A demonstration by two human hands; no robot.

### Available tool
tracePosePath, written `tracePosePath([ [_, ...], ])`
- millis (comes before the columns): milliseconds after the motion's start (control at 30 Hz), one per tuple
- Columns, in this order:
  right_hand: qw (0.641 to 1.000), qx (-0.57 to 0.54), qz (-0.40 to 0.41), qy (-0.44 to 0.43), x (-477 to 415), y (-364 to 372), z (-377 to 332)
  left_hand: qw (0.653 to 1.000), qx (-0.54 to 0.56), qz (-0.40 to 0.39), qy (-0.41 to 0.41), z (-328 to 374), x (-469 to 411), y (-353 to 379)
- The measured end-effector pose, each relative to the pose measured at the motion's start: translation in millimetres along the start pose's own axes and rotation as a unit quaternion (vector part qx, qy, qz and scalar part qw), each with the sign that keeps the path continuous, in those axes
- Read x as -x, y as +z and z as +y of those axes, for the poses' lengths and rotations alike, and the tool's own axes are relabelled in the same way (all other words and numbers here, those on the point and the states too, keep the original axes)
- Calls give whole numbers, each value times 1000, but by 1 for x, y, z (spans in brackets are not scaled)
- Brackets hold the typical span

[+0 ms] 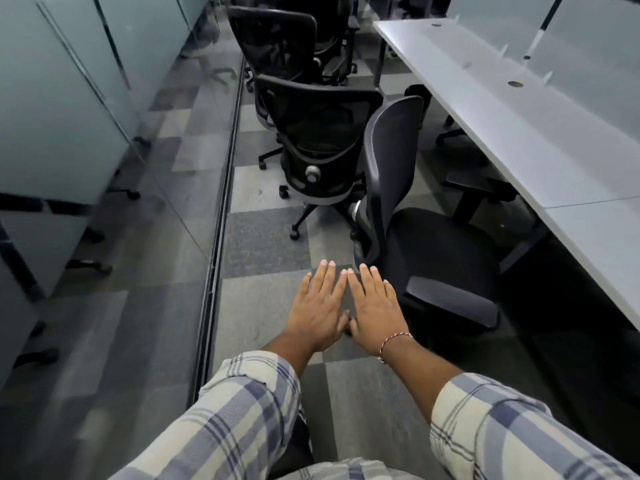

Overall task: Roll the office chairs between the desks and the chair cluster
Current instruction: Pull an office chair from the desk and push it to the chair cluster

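Nearest the camera, two forearms in rolled plaid sleeves [242,410] reach forward over the grey carpet tiles [263,237]. Both hands are spread flat, palms down, fingers straight and thumbs nearly touching; the left hand [320,311] and right hand [372,306] hold nothing and hover just short of the nearest chair. A thread bracelet [394,342] circles the right wrist.

Just beyond the fingertips stands the near chair [440,247], turned sideways to the desk [519,133], its seat partly under the desktop edge and its curved backrest [388,157] upright. Judging by its build, it is fairly heavy but should roll freely on casters over this low carpet; the swivel seat may spin rather than travel if pushed off-centre. The stiff top rim of the backrest, or the padded armrest [450,299], looks like the firmest hold, with both hands keeping it from turning.

Behind it, touching or nearly so, a mesh-backed chair [311,133] begins the cluster, with more chairs [273,36] lined up farther along the glass partition [69,98].
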State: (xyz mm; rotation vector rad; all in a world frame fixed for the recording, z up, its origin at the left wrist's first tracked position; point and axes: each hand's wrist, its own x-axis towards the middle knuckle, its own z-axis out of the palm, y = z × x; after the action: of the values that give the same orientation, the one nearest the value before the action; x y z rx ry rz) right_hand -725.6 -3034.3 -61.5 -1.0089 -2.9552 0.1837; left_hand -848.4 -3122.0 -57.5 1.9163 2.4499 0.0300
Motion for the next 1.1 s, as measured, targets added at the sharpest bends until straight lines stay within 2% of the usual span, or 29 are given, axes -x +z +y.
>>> tracePosePath([
  [100,1000,-12,9,26,-58,-5,-7,1000,12,15,18,-48,-51,-6],
  [200,996,-47,60,47,-117,-19,-15,997,4,45,65,-90,-102,-18],
  [300,975,-94,186,74,-173,-44,-10,986,37,126,101,-115,-160,-39],
  [400,938,-85,324,91,-223,-76,10,972,88,177,124,-124,-218,-64],
  [500,913,-86,375,137,-270,-103,35,955,112,229,151,-126,-280,-79],
  [633,920,-85,328,197,-317,-112,72,948,121,232,180,-128,-353,-88],
  [867,928,-165,152,298,-395,-124,106,957,55,131,251,-150,-456,-91],
  [1000,909,-168,41,379,-435,-132,111,949,5,73,306,-157,-496,-90],
  [1100,876,-182,-28,446,-462,-131,110,933,-39,55,354,-169,-526,-81],
])
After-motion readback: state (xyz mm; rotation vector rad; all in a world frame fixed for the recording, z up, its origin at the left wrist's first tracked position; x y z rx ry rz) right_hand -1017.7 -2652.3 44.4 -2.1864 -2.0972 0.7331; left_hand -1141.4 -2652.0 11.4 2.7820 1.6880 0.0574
